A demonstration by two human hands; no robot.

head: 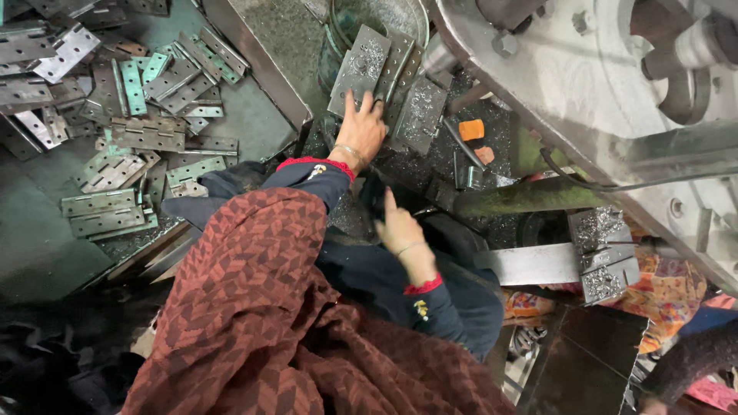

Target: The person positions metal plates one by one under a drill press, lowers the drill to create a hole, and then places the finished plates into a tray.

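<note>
left hand [361, 127] fingertips on metal plate [358, 68], seemingly not gripping

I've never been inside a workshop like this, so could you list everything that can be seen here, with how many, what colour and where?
hinge plates: many, grey and greenish metal, heaped in the tray at upper left
tray: one, dark metal, raised rim running diagonally at top
leaning plates: a few, grey, speckled with metal chips, propped at top centre
orange pieces: two, orange, right of the leaning plates
machine frame: one, pale grey, upper right
metal block: one, grey, covered with chips, right of centre
patterned cloth: one, orange and yellow, at right
shawl: one, red-brown zigzag weave, lower centre
sleeves: two, dark blue with red cuffs
left hand: fingers touching a leaning plate
right hand: one finger raised, holding nothing visible
</note>
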